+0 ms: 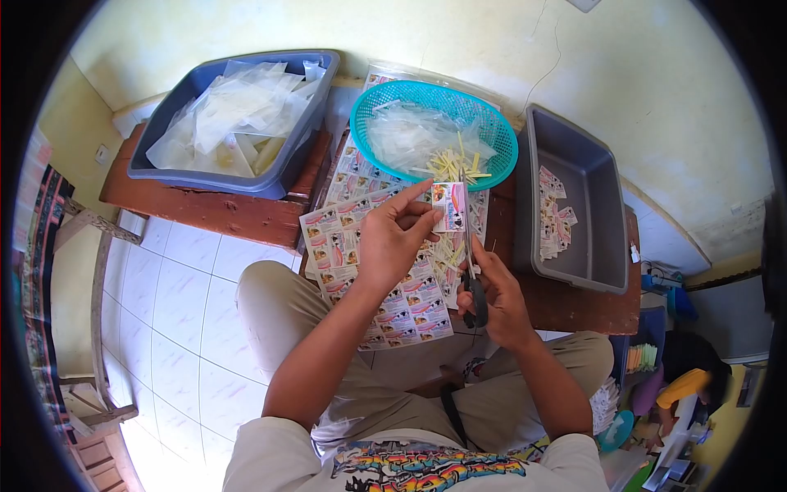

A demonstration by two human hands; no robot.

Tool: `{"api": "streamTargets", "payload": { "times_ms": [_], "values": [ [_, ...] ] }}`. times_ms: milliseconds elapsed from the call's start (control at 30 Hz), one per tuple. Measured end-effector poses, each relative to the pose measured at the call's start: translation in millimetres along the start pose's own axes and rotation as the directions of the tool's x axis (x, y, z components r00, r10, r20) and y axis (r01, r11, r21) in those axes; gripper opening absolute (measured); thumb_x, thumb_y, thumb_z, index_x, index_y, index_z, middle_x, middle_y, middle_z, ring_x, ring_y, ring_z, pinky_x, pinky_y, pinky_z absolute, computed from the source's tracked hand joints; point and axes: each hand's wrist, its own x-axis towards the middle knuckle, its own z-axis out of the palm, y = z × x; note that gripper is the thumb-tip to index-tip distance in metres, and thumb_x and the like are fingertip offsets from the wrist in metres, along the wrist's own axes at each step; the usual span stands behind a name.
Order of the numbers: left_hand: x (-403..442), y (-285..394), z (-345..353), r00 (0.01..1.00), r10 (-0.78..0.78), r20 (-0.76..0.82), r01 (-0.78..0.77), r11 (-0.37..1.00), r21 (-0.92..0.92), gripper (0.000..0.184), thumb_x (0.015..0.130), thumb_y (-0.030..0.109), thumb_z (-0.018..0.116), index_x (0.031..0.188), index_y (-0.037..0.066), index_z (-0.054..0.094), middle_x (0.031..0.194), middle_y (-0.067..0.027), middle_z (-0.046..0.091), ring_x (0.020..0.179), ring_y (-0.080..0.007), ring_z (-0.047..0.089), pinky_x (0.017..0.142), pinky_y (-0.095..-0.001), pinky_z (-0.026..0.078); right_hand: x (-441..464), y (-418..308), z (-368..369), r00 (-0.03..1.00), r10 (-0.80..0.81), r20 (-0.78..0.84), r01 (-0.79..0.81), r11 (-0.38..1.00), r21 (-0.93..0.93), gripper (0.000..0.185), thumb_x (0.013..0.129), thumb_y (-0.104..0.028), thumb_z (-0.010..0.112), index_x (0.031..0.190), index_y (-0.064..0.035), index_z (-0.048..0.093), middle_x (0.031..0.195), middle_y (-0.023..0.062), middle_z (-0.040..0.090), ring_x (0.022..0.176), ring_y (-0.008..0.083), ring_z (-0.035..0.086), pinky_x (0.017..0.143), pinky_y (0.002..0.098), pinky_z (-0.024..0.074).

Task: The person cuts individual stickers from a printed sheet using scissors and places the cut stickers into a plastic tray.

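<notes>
While a person sits with knees (266, 287) apart at the near edge of a brown wooden table (586, 313), printed paper sheets (398, 299) spread over that edge toward the body. Above the sheets, the left hand (402, 234) has its thumb and fingers clamped on the left side of a small printed card (448, 205), held up in the air. The right hand (496, 299) has its fingers wrapped around the black handles of scissors (471, 284), blades pointing away from the body along the card's right edge; whether the blades meet cannot be told. For a straight cut, it seems best to keep the card flat and taut, line the blades up with the printed border, and keep the left fingertips well left of them.

Forward room looks tight: the blade tips are near the rim of a green basket (502, 123) holding clear plastic pieces (402, 127) and pale yellow strips (459, 166). Toward the table's right corner, a gray tub (578, 277) of loose cards (553, 217) has raised sides to lift over. Farther off, left, stands a blue tub (205, 182), heaped with plastic, before a pale wall (459, 41).
</notes>
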Motion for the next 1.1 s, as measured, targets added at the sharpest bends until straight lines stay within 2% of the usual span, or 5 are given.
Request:
{"api": "streamTargets", "payload": {
  "times_ms": [433,600,667,867,1100],
  "values": [
    [-0.1,0.8,0.8,1.000,0.014,-0.010,-0.014,1.000,-0.024,0.049,0.098,0.001,0.077,0.145,-0.002,0.064,0.103,-0.0138,0.078,0.085,-0.0129,0.076,0.072,-0.0273,0.064,-0.8,2.8,-4.2,0.999,-0.047,0.025,0.048,0.996,-0.072,0.094,0.093,0.004,0.079,0.171,-0.0035,0.028,0.135,0.0078,0.047,0.108,0.0119,0.061,0.092,0.0249,0.0532],
    [-0.6,1.5,1.8,1.000,0.011,-0.003,-0.012,1.000,-0.023,0.048,0.098,0.000,0.077,0.144,-0.002,0.065,0.103,-0.0139,0.078,0.086,-0.0131,0.076,0.072,-0.0276,0.065,0.0,2.1,-1.9,1.000,-0.031,-0.003,0.031,0.999,-0.026,0.093,0.094,0.002,0.080,0.171,-0.0029,0.027,0.135,0.0079,0.047,0.106,0.0114,0.061,0.091,0.0250,0.0534],
    [-1.5,4.2,1.4,1.000,-0.015,0.023,0.015,1.000,0.014,0.051,0.099,0.000,0.076,0.147,-0.006,0.060,0.109,-0.0189,0.078,0.092,-0.0158,0.077,0.076,-0.0288,0.066,-0.4,2.0,-1.8,1.000,-0.023,-0.012,0.023,1.000,-0.018,0.093,0.094,0.002,0.080,0.171,-0.0030,0.027,0.135,0.0079,0.048,0.106,0.0111,0.061,0.091,0.0251,0.0536],
    [-1.5,0.5,2.0,1.000,-0.019,0.005,0.020,0.999,-0.033,0.048,0.097,0.000,0.077,0.144,-0.002,0.065,0.104,-0.0143,0.078,0.088,-0.0136,0.076,0.073,-0.0281,0.066,-0.5,2.2,-2.1,0.999,-0.038,0.000,0.038,0.999,-0.037,0.093,0.094,0.000,0.080,0.171,-0.0028,0.027,0.136,0.0075,0.048,0.107,0.0112,0.062,0.091,0.0256,0.0546],
    [-1.7,2.6,2.7,1.000,-0.016,0.003,0.016,0.999,-0.034,0.048,0.098,0.001,0.077,0.144,-0.003,0.064,0.104,-0.0147,0.078,0.088,-0.0140,0.076,0.073,-0.0283,0.066,-0.2,3.6,0.4,0.999,-0.024,-0.021,0.023,0.999,-0.035,0.094,0.095,-0.001,0.081,0.171,-0.0029,0.025,0.134,0.0070,0.049,0.106,0.0104,0.062,0.091,0.0248,0.0540]
  ]
}}
